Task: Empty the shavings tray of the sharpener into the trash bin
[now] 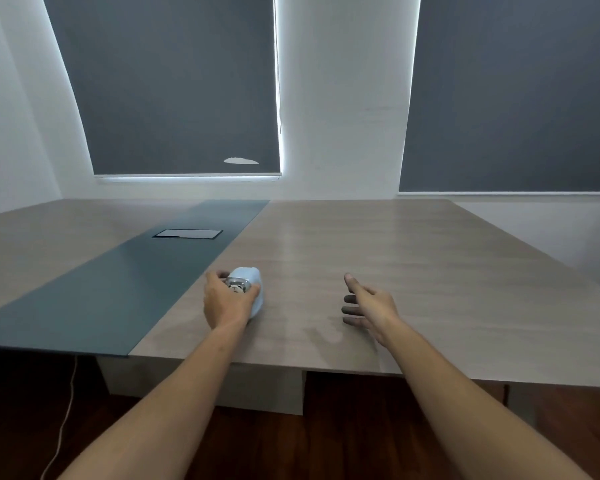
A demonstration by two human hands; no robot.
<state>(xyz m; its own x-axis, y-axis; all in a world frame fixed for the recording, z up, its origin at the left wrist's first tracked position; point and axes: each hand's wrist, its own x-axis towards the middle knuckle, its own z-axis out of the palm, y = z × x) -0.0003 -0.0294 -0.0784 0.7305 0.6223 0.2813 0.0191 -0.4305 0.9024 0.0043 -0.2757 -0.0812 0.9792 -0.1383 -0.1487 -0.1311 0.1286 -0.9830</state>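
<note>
A pale blue sharpener (250, 283) with a shiny metal part on its near side stands on the wooden table (378, 258). My left hand (224, 301) wraps around it from the near side, thumb on the left, fingers across the metal part. To its right, my right hand (369, 308) hovers just above the table with spread fingers and holds nothing. The shavings tray cannot be made out on the sharpener. No trash bin is in view.
A dark teal strip (125, 282) runs along the table left of the sharpener, with a rectangular hatch (187, 233) set in it. Grey window blinds (174, 84) hang on the far wall. A white cable (63, 427) trails over the dark floor at the lower left.
</note>
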